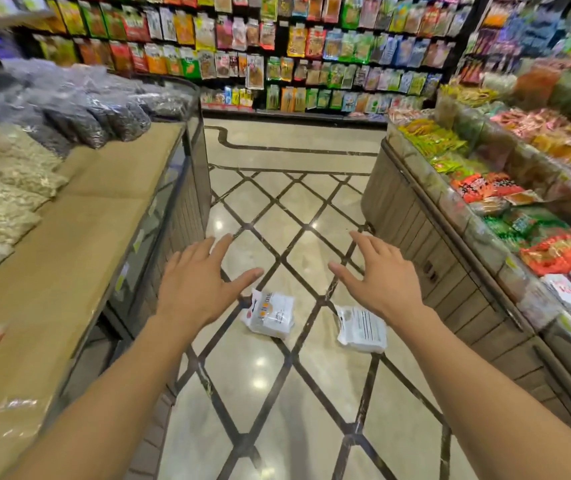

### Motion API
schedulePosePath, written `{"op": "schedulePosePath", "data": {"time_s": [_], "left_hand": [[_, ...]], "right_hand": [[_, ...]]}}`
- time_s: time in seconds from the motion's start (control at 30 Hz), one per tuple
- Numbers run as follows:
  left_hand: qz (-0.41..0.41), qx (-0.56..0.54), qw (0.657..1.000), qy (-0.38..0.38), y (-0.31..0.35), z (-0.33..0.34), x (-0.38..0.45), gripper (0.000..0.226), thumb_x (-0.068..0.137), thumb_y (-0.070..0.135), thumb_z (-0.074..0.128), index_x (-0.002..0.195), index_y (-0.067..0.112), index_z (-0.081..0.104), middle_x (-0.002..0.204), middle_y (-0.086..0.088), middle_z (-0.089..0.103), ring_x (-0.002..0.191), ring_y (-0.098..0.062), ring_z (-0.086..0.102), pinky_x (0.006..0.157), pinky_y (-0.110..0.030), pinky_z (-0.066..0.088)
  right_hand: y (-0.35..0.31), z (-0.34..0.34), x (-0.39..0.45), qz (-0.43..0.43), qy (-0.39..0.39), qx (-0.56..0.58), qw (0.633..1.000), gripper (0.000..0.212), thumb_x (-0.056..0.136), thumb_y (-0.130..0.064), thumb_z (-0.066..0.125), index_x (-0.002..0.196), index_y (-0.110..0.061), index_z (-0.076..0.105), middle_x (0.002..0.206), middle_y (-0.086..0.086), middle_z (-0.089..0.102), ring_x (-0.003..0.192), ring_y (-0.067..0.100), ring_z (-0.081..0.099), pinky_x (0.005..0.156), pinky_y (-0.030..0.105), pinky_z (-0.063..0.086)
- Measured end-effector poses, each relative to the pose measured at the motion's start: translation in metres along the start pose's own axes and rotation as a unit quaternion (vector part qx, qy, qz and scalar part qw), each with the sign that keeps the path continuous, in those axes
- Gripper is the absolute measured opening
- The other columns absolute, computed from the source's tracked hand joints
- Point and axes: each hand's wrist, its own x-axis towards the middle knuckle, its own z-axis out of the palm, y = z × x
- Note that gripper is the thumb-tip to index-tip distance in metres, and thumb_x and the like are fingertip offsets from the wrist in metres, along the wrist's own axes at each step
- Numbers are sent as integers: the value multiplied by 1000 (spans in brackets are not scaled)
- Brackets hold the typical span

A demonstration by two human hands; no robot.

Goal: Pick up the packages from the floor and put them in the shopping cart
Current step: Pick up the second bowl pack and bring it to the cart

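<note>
Reaching forward and down, both bare arms stretch out over the aisle, palms facing the floor. The left hand (198, 278) has its fingers spread and nearly straight, thumb angled out to the side; the right hand (383, 277) mirrors it, fingers fanned and relaxed. Neither holds or touches anything.

Below them lie two white packages on the glossy tiled floor (270, 393), apart from each other. The left package (270, 315) is a soft plastic pack, face up, with orange round print and a small red mark near one corner (the lettering is too blurred to read). The right package (362, 329) shows a plain side with lines of fine dark text, and the right wrist covers part of it.

Dark diagonal strips cross the pale tiles in a diamond pattern. A display counter (79, 216) with bagged dried goods stands on the left, another counter (450, 244) heaped with colourful packets on the right, and a wall of hanging snack packets (312, 50) closes the aisle's far end.
</note>
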Motion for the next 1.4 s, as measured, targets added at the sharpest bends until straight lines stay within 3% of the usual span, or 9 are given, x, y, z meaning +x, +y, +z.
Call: {"op": "schedulePosePath", "data": {"time_s": [0.4,0.57,0.63,0.77,0.9,1.03,1.17,1.3,1.4], "left_hand": [[-1,40,999,-26,-16,74,255,98,87,93,26,160,28,38,161,-3,48,148,-26,43,121,-48,33],[-22,60,996,-61,-21,132,362,98,86,89,28,149,19,55,141,-7,65,131,-30,60,108,-49,45],[-24,84,992,-92,-29,162,395,98,88,89,27,146,17,58,136,-9,68,126,-32,63,103,-49,48],[-33,90,987,-127,-57,249,441,100,85,91,22,143,18,60,136,-9,68,126,-33,62,105,-49,45],[-83,62,972,-212,-85,378,438,100,84,88,23,150,21,55,148,-8,61,136,-32,56,110,-48,40],[-113,33,942,-314,-108,534,396,101,82,88,17,150,23,53,142,-10,65,130,-35,60,106,-49,47],[-189,-16,871,-453,-126,676,352,102,80,93,13,160,32,32,156,-3,50,144,-30,43,115,-45,34],[-238,-63,822,-514,-142,798,314,96,89,88,21,159,25,35,152,-12,51,138,-36,47,110,-48,35],[-346,-146,761,-530,-142,864,300,106,86,90,25,159,14,34,155,-16,49,140,-38,47,109,-49,38]], "right_hand": [[17,92,269,-39,-35,5,999,80,95,-76,40,160,-29,34,160,-1,45,147,30,40,112,51,38],[29,157,384,-36,-92,21,995,90,86,-85,25,157,-31,38,157,-3,49,144,28,43,107,51,42],[33,191,416,-52,-121,9,991,93,84,-86,22,156,-30,40,155,-2,51,142,29,46,105,51,42],[48,293,452,-92,-198,-21,976,83,92,-79,37,156,-27,44,152,4,55,139,32,49,102,51,44],[68,428,463,-79,-283,-42,955,88,88,-82,25,157,-30,38,155,1,50,140,33,47,104,51,44],[91,575,461,-73,-368,-65,925,87,91,-84,26,161,-33,27,162,1,40,147,29,39,109,49,43],[106,711,466,-83,-408,-83,906,83,93,-79,38,160,-32,27,160,3,42,145,32,41,109,52,41],[122,828,475,-110,-419,-92,897,83,92,-76,46,159,-28,32,156,11,46,140,37,45,109,52,42],[134,899,482,-105,-440,-71,889,88,91,-73,54,160,-24,31,156,16,44,140,41,44,111,54,41]]}}
